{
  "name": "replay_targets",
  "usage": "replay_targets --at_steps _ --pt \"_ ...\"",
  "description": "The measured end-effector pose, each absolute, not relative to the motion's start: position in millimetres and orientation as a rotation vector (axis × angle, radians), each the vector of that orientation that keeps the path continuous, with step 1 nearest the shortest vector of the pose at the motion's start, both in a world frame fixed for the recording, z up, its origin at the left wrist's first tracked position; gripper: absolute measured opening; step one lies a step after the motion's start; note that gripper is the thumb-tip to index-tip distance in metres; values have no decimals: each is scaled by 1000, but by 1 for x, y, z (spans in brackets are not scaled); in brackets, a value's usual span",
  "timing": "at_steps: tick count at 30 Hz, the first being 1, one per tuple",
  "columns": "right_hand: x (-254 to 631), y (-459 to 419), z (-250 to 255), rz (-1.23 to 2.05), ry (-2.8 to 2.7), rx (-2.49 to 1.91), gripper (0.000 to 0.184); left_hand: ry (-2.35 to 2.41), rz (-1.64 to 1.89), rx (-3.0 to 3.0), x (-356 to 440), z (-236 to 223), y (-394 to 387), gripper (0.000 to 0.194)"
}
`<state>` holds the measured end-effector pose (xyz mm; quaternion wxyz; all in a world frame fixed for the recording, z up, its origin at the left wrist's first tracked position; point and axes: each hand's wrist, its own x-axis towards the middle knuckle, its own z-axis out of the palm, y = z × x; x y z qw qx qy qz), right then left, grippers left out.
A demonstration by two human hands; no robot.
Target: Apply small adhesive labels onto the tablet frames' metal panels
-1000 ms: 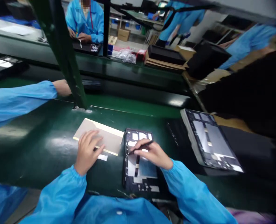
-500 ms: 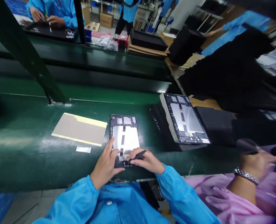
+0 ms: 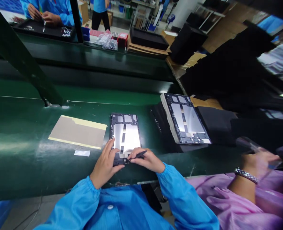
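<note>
A black tablet frame with silvery inner panels lies flat on the green bench in front of me. My left hand rests on its near left corner, thumb and fingers pressing down on the edge. My right hand pinches a thin black tool, its tip touching the frame's near edge. Both arms are in blue sleeves.
A tan sheet with yellow edges and a small white slip lie to the left. A stack of similar frames sits to the right. A co-worker's hand with a wristwatch is at the right. A green post rises at the left; another person works across the bench.
My left hand left the tan sheet and came onto the frame's near corner. My right hand slid with the tool toward the frame's near edge. The view swung right, showing the co-worker.
</note>
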<state>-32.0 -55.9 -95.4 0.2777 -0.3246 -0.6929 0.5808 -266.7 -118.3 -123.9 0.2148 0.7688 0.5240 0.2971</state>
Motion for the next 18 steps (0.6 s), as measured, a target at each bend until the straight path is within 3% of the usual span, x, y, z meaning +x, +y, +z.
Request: replay_targets --at_steps 14,18 --pt "-31 -62 -93 1363 -2055 -754 8 1448 891 2138 -265 -125 -118 55" --pt "-31 -64 -96 1409 -1957 -757 6 1433 940 2242 -267 -115 -118 40"
